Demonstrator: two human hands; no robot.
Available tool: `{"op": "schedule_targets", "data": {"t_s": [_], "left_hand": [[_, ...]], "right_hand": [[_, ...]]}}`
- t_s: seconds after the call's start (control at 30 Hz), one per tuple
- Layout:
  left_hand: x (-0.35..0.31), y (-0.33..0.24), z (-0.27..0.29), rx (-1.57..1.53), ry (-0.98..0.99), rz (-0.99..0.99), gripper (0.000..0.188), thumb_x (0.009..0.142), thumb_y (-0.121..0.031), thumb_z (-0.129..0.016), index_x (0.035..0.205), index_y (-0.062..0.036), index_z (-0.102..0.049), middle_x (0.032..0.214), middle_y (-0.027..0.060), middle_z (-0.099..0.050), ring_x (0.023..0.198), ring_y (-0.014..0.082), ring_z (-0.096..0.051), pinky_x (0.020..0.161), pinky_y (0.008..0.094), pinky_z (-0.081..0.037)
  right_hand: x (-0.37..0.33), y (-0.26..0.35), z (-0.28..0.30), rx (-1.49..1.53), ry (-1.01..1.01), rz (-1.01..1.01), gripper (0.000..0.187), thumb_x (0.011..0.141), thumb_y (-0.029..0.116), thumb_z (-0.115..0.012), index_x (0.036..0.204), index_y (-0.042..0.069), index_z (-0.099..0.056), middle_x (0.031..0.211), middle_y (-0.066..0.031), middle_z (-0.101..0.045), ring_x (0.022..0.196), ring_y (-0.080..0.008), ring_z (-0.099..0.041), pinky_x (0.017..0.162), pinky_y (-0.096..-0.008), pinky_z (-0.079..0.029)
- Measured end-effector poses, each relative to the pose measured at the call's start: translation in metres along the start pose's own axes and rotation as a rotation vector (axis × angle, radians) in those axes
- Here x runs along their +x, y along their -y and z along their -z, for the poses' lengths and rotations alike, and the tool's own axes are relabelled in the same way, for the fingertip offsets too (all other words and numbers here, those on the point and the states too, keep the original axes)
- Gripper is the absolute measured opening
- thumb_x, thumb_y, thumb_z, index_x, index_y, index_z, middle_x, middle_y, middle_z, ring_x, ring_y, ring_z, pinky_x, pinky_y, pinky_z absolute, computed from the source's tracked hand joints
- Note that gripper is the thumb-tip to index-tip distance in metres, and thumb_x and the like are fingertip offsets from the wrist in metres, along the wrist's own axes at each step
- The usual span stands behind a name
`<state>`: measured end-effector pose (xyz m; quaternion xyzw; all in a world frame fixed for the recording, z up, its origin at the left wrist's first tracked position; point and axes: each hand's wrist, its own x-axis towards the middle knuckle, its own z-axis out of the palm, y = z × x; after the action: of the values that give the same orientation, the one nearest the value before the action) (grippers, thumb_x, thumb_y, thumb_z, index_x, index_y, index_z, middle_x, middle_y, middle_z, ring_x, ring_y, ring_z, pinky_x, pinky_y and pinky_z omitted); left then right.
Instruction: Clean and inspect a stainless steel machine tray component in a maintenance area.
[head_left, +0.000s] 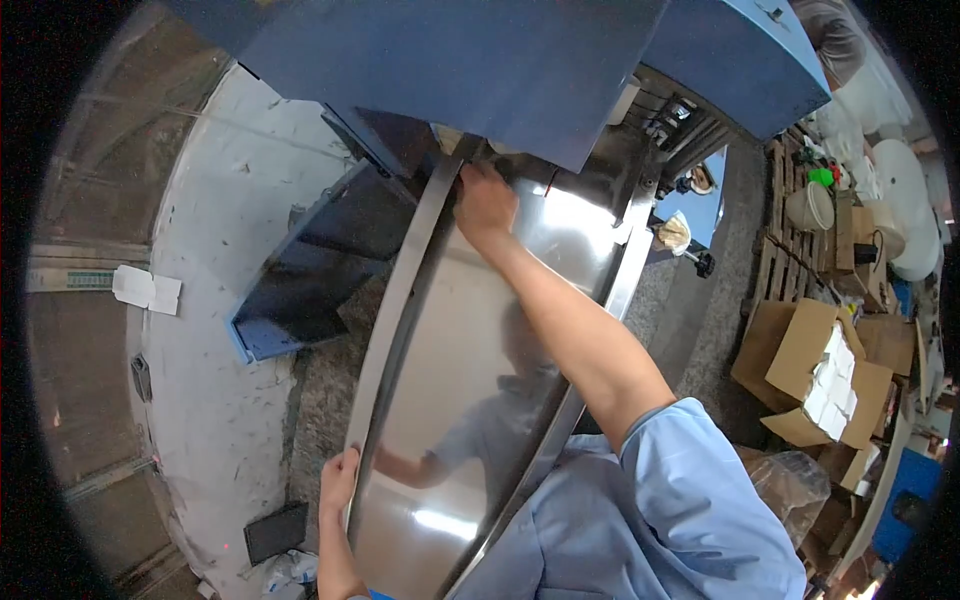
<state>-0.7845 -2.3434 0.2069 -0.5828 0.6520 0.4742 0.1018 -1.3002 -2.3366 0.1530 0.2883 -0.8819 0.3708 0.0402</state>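
Two bare hands touch one long metal strip in the head view, which lies along the left edge of a shiny steel table. The right hand is at the table's far end, its fingers bent together at the inner side of the strip; their tips are hidden, so I cannot tell whether they are clamped on it. Its bare forearm crosses above the table from a light-blue sleeve at the near right. The left hand is at the table's near left, with its fingers curled together against the strip's outer edge; how firmly they hold it, I cannot tell.

A blue machine housing overhangs the table's far end, and a dark-blue panel stands slanted to the table's left. Farther left of the table lies a folded white card. To the table's right are a black knob, a wooden pallet and an open cardboard box with white contents.
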Motion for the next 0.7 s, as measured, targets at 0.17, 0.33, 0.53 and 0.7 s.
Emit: {"op": "schedule_targets", "data": {"t_s": [0.17,0.33,0.53,0.7], "left_hand": [[-0.001,0.0,0.002,0.035,0.02,0.026,0.058,0.101,-0.051,-0.051,0.099,0.003,-0.073,0.091,0.0052,-0.071,0.086,0.0118,-0.059,0.081,0.0301,-0.048],[0.002,0.008,0.003,0.073,0.001,0.006,0.059,0.101,-0.052,-0.051,0.1,0.003,-0.072,0.091,0.0048,-0.071,0.085,0.012,-0.059,0.08,0.0299,-0.048],[0.008,0.021,0.003,0.021,0.005,0.08,0.056,0.097,-0.049,-0.06,0.104,0.0052,-0.071,0.091,0.0078,-0.072,0.09,0.0125,-0.062,0.082,0.0305,-0.049],[0.007,0.02,0.002,-0.025,0.003,0.014,0.055,0.098,-0.048,-0.059,0.1,0.0051,-0.071,0.084,0.0044,-0.068,0.083,0.0106,-0.058,0.076,0.0298,-0.049]], "right_hand": [[0.005,0.009,0.006,-0.005,0.091,-0.062,0.025,0.077,0.005,-0.06,0.101,0.007,-0.068,0.109,-0.0157,-0.066,0.1,-0.0381,-0.066,0.08,-0.05,-0.055],[0.004,0.014,0.007,0.054,0.014,-0.152,0.026,0.078,0.006,-0.06,0.101,0.009,-0.071,0.107,-0.0143,-0.068,0.1,-0.037,-0.066,0.083,-0.0475,-0.055],[0.007,0.005,0.007,0.022,0.044,-0.109,0.022,0.079,0.01,-0.061,0.097,0.011,-0.073,0.105,-0.0137,-0.069,0.097,-0.0373,-0.067,0.081,-0.0481,-0.055],[0.006,0.006,0.007,0.007,0.039,-0.101,0.021,0.079,0.012,-0.062,0.098,0.012,-0.073,0.106,-0.0131,-0.069,0.093,-0.0375,-0.068,0.081,-0.0483,-0.055]]}}
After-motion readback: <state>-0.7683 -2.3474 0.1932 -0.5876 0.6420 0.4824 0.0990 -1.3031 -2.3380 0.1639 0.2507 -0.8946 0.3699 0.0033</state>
